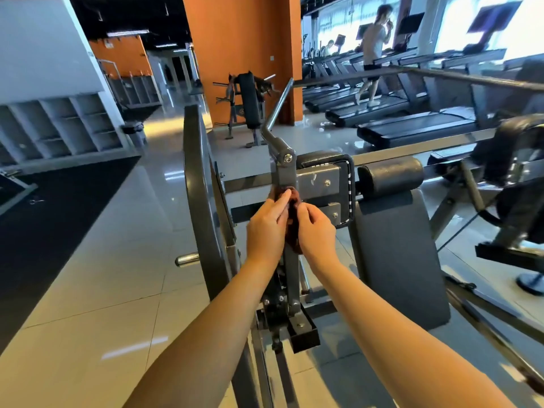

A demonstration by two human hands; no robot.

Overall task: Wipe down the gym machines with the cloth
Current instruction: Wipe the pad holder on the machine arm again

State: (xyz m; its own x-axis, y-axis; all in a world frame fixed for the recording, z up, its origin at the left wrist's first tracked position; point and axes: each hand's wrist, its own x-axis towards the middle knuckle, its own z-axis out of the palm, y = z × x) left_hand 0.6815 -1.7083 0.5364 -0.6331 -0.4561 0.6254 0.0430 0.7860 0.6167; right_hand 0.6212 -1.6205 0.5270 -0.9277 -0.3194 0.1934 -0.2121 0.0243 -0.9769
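Cloth (293, 214): dark reddish-brown, bunched and wrapped round the grey upright arm (286, 176) of the machine, sandwiched between both hands. Left hand (266, 231) grips it from the left, fingers reaching up over the top of the bunch. Right hand (316, 231) pinches the lower fold from the right, fingers curled in. The hands are close together, almost meeting across the arm. Handling call: the cloth is light and limp with no shape of its own, and would likely slide on painted steel unless it's clamped all the way round. Best hold is one hand each side with the fabric cupped round the bar, then run it along the length. The arm looks rigid, bolted at a pivot (288, 156) just above the hands. A chrome handle (278, 104) angles up from there and is probably slick. Mind fingers near the pivot and the edges of the bracket plate (319, 179) beside it. Outward: black roller pad (391, 175) and grey back pad (397, 245) to the right, and a curved frame hoop (195, 184) to the left with a chrome peg (187, 259) sticking out low. Glossy tile floor (103, 275). Treadmills (412, 128) far right, a person (372, 54) on one.
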